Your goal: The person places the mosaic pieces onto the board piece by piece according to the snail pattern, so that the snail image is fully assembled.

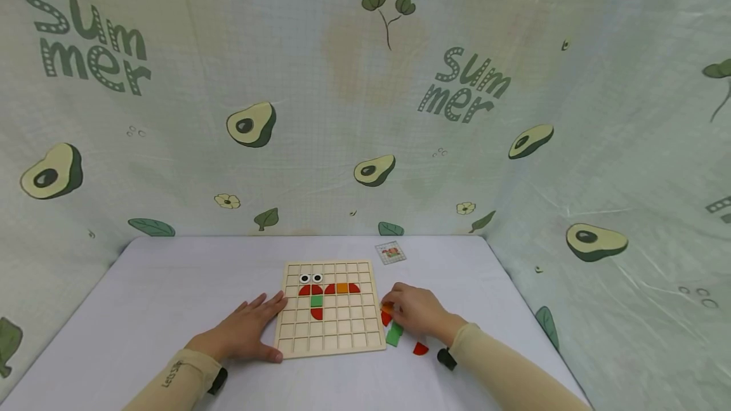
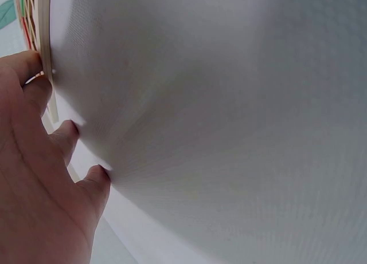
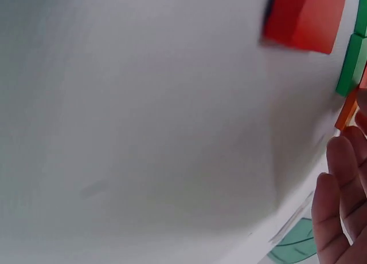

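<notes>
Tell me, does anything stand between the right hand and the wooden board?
Nothing visible blocks it. The right hand is just right of the wooden board, though a flat red piece lies low by its fingertips. The left hand is at the opposite edge.

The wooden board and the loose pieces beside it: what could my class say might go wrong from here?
The left hand touches the left edge of the wooden board; a push might shift it and jostle the placed pieces.
The right hand is at an orange piece, close to the green pieces, so it could nudge them.
A separate red piece lies near the right sleeve, which might brush it aside.
</notes>
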Tool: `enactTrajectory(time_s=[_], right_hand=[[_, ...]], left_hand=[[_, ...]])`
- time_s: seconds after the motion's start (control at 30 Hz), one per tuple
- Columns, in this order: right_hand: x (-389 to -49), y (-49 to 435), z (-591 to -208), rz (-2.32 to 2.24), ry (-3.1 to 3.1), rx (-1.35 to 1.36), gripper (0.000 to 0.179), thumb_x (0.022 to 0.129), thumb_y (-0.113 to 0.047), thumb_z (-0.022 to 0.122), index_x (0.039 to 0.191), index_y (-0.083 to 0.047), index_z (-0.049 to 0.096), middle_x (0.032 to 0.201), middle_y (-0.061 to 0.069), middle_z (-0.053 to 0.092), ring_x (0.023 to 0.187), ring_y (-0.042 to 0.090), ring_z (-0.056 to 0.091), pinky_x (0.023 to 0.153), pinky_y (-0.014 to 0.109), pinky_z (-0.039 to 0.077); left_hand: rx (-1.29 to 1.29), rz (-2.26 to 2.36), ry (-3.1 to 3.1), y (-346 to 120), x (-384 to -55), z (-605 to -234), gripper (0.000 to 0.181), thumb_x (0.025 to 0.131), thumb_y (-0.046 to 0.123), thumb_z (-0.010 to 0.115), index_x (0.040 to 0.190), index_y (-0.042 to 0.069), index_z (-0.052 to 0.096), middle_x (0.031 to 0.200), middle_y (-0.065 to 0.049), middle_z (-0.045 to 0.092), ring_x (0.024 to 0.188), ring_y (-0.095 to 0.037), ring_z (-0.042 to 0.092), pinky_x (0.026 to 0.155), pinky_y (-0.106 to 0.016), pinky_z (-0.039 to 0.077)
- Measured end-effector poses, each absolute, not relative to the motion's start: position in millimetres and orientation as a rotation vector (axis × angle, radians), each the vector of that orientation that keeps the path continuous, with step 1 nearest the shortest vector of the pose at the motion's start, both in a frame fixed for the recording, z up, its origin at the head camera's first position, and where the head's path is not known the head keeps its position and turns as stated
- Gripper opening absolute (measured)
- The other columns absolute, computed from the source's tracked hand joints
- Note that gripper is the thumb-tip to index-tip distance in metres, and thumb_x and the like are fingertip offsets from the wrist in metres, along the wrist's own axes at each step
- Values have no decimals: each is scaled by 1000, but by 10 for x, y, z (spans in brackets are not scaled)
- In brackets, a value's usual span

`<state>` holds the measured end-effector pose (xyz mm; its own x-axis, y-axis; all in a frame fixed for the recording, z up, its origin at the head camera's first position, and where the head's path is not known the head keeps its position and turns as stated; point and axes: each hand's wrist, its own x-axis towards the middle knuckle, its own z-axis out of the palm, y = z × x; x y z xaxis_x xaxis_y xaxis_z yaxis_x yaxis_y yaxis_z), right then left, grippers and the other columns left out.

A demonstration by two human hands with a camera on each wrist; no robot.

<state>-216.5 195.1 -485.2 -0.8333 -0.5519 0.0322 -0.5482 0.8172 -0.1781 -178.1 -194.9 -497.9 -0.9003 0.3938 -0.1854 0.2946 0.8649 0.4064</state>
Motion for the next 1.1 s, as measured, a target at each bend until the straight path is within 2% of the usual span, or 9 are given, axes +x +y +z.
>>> enactTrajectory(time_s=[0.23, 0.43, 0.7, 0.97, 1.1], right_hand=[[-2239, 1975, -4860, -217, 3017, -829, 25, 90, -27, 75, 113, -18, 74, 99, -10, 60, 76, 4, 52, 69, 23, 54], [-2193, 1971, -4833, -315, 2976, -782, 28, 88, -27, 75, 115, -17, 73, 94, -11, 61, 72, 5, 51, 67, 24, 51], [-2090, 1939, -4874, -293, 2935, -876, 31, 85, -23, 73, 116, -20, 71, 90, -15, 56, 69, 2, 48, 59, 20, 44], [-2084, 1897, -4861, -256, 2968, -859, 32, 83, -29, 75, 114, -20, 73, 89, -14, 57, 72, 3, 50, 61, 20, 47], [-2080, 1901, -4861, -252, 2975, -869, 28, 84, -25, 74, 111, -20, 75, 95, -12, 60, 74, 3, 51, 62, 21, 48]], left_hand=[[512, 561, 2778, -1941, -1782, -4964, 114, 61, 60, 87, 152, 9, 42, 160, -8, 32, 146, -42, 22, 115, -65, 17], [509, 553, 2776, -1939, -1789, -5003, 114, 61, 62, 86, 153, 11, 41, 160, -6, 32, 146, -41, 22, 116, -64, 16], [533, 550, 2780, -1955, -1788, -4996, 114, 62, 62, 86, 153, 11, 41, 161, -7, 31, 146, -42, 21, 116, -64, 16], [528, 553, 2779, -1954, -1795, -5005, 114, 61, 62, 86, 152, 9, 42, 160, -8, 32, 146, -43, 22, 115, -66, 16], [527, 555, 2780, -1955, -1789, -4989, 114, 61, 62, 86, 152, 9, 42, 160, -8, 32, 146, -43, 22, 115, -65, 17]])
